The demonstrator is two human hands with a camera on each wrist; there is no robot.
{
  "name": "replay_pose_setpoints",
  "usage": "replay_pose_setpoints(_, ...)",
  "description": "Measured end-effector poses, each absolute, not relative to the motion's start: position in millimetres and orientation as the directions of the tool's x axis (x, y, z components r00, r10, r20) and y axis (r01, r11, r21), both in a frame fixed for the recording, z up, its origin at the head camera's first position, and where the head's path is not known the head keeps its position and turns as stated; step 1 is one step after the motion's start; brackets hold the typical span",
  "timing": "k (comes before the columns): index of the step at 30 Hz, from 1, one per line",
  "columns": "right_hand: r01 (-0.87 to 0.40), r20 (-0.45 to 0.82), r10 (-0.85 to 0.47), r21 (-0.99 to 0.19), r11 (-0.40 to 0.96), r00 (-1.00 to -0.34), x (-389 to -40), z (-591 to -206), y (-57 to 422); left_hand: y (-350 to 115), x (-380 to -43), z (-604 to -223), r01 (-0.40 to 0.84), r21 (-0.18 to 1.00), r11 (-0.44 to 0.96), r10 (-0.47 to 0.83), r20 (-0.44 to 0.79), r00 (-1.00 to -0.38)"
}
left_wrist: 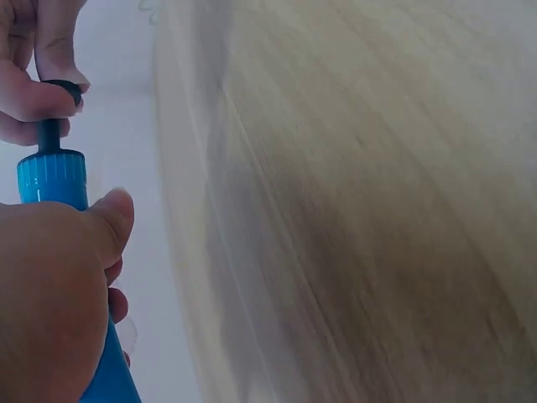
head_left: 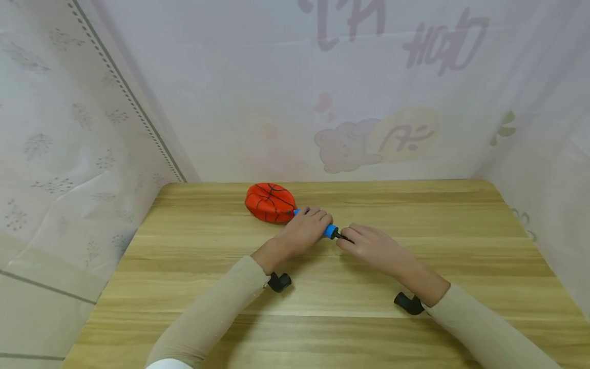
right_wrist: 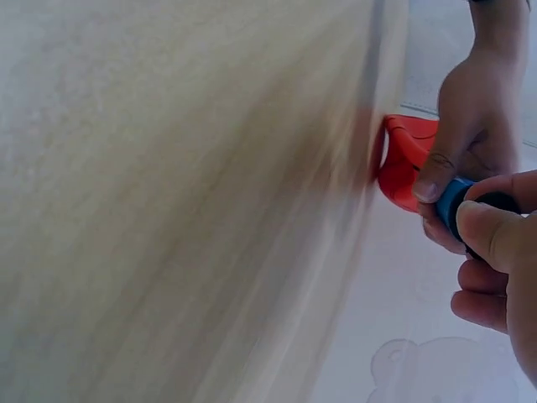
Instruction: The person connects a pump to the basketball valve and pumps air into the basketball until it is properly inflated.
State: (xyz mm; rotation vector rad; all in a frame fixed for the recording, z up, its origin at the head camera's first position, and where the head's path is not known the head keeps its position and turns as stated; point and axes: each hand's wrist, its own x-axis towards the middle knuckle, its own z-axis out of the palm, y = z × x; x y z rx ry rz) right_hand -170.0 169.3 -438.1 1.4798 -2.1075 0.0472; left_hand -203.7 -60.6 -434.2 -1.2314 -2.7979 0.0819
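A blue hand pump (head_left: 330,231) with a black plunger points toward a red, partly deflated basketball (head_left: 270,203) with black lines. The pump's far end meets the ball's right side; the exact joint is too small to make out. My left hand (head_left: 302,230) grips the pump's blue barrel (left_wrist: 116,369), fingers wrapped round it. At the near end, my right hand (head_left: 371,247) pinches the black handle (left_wrist: 63,86) between thumb and fingers. A short length of black rod shows between handle and barrel in the left wrist view. Dents mark the ball's top.
All of this is on or just over a wood-grain table (head_left: 322,328). Behind it hangs a pale printed curtain (head_left: 258,102) with a bear figure, and patterned cloth (head_left: 60,154) covers the left side. Black camera mounts (head_left: 280,282) stick out at both wrists.
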Motion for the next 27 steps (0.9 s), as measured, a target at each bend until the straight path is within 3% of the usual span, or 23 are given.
replay_pose_setpoints(11, -0.896, 0.504, -0.835, 0.234, 0.378, -0.221, -163.3, -436.3, 177.0, -65.6, -205.2, -430.9, 0.764, -0.022, 0.645, 0.763, 0.076, -0.642)
replay_pose_setpoints(27, -0.911, 0.508, -0.834, 0.203, 0.360, -0.216, -122.0, -425.6, 225.0, -70.5, -208.6, -435.2, 0.767, 0.025, 0.641, 0.765, 0.068, -0.641)
